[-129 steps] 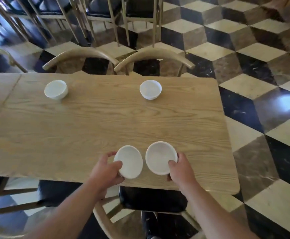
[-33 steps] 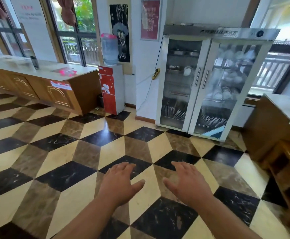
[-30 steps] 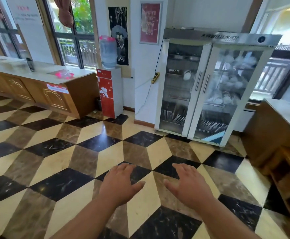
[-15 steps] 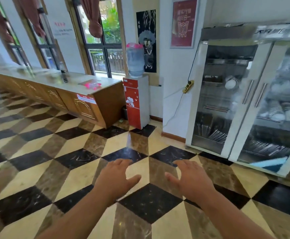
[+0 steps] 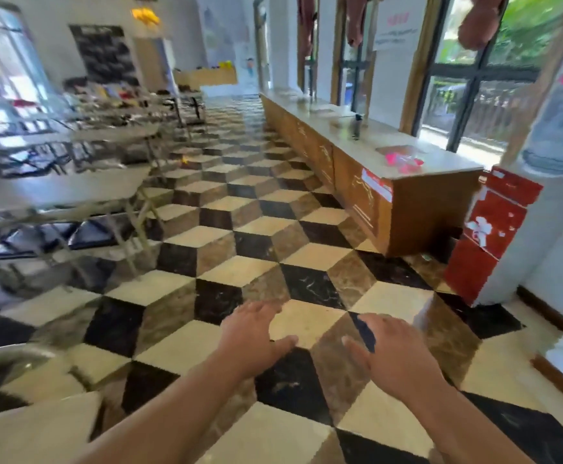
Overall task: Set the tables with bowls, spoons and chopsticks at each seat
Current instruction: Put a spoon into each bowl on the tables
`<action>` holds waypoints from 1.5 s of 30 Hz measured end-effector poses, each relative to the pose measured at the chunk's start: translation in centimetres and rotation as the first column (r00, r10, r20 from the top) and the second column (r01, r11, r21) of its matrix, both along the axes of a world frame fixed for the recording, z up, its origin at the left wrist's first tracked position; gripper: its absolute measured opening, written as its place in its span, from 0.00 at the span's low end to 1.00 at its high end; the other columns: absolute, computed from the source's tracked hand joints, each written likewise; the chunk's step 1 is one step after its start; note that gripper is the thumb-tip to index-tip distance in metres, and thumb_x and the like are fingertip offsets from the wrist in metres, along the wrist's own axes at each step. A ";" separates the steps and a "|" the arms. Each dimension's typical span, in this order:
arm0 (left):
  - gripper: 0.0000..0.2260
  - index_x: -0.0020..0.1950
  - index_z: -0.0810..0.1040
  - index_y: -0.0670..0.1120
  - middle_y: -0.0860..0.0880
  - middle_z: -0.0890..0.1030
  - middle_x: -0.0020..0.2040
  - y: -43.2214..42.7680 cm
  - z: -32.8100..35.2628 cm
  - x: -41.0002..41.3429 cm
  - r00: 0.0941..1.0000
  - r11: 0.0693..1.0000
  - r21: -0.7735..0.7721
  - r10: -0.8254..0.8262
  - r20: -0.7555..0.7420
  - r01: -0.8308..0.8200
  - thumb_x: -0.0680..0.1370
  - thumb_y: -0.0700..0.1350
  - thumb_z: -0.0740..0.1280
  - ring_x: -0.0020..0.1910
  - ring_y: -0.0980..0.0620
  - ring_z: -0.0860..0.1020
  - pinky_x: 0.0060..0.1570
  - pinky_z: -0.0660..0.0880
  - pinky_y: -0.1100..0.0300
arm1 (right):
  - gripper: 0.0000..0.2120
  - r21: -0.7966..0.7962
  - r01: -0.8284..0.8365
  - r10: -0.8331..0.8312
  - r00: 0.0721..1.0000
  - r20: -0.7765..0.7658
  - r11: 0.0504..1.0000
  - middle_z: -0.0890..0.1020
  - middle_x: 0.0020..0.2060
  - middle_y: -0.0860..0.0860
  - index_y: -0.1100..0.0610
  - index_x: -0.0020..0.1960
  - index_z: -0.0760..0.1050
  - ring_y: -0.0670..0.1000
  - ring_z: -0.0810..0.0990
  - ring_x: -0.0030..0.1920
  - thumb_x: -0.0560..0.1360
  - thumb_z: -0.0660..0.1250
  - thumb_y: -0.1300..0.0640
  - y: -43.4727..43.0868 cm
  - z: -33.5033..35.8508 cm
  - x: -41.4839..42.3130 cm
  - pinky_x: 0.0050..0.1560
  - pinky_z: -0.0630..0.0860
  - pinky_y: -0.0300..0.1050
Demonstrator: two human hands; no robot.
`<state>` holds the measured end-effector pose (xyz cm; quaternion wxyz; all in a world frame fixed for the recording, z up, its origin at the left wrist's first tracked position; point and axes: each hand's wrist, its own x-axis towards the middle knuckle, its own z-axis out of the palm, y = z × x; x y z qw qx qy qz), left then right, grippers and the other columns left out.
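Note:
My left hand (image 5: 253,339) and my right hand (image 5: 394,360) hover palm down over the checkered floor, fingers spread, with nothing in either. No bowl, spoon or chopstick shows in this view. Rows of dining tables (image 5: 59,189) with dark-seated chairs run along the left side, blurred by motion. A table corner (image 5: 22,437) shows at the lower left.
A long wooden counter (image 5: 384,182) runs along the right under the windows. A red and white water dispenser (image 5: 494,229) stands at the counter's near end. A checkered aisle (image 5: 240,209) runs between tables and counter. A curved chair back (image 5: 8,354) sits at the lower left.
The view has swung left: the glass-door cabinet has left the frame, and the tables and aisle have come in. Both hands stay open and empty in front of me.

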<state>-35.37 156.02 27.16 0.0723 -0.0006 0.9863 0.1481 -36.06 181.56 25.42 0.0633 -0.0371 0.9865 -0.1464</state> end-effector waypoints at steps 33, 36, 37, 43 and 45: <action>0.34 0.82 0.66 0.59 0.53 0.70 0.82 -59.9 -8.4 -33.8 0.538 0.535 0.056 0.838 0.090 -0.843 0.79 0.71 0.65 0.81 0.48 0.67 0.77 0.71 0.46 | 0.34 -0.048 -0.800 0.802 0.597 0.037 0.598 0.75 0.75 0.46 0.46 0.78 0.69 0.51 0.71 0.76 0.79 0.57 0.28 -68.7 -5.6 -55.5 0.74 0.73 0.54; 0.35 0.82 0.66 0.60 0.53 0.70 0.82 -64.5 -7.2 -35.6 0.435 0.432 0.048 0.898 0.065 -0.900 0.78 0.73 0.63 0.81 0.48 0.67 0.77 0.71 0.46 | 0.35 -0.069 -0.856 0.859 0.512 0.032 0.513 0.74 0.76 0.45 0.45 0.78 0.69 0.51 0.70 0.77 0.79 0.56 0.26 -75.8 -5.1 -59.2 0.75 0.71 0.53; 0.35 0.82 0.65 0.60 0.53 0.69 0.82 -66.1 -7.1 -35.9 0.391 0.388 0.054 0.918 0.065 -0.920 0.78 0.73 0.63 0.81 0.48 0.67 0.77 0.71 0.46 | 0.36 -0.058 -0.884 0.886 0.463 0.039 0.464 0.73 0.77 0.44 0.44 0.78 0.68 0.51 0.70 0.78 0.78 0.55 0.25 -78.6 -5.2 -60.3 0.76 0.71 0.53; 0.36 0.82 0.65 0.59 0.53 0.69 0.82 -73.9 -7.0 -34.7 0.181 0.175 0.101 0.982 0.060 -0.979 0.78 0.73 0.64 0.82 0.49 0.65 0.77 0.70 0.45 | 0.35 -0.027 -0.961 0.961 0.274 0.046 0.276 0.71 0.78 0.44 0.42 0.80 0.66 0.51 0.67 0.80 0.79 0.56 0.26 -92.8 -4.3 -62.1 0.79 0.68 0.55; 0.36 0.83 0.65 0.58 0.53 0.69 0.82 -76.9 -7.7 -33.7 0.116 0.108 0.109 0.991 0.072 -0.988 0.78 0.73 0.64 0.82 0.49 0.65 0.77 0.69 0.45 | 0.36 -0.008 -0.976 0.975 0.215 0.054 0.216 0.71 0.79 0.44 0.42 0.80 0.66 0.52 0.67 0.80 0.78 0.56 0.25 -97.8 -4.5 -61.2 0.79 0.69 0.56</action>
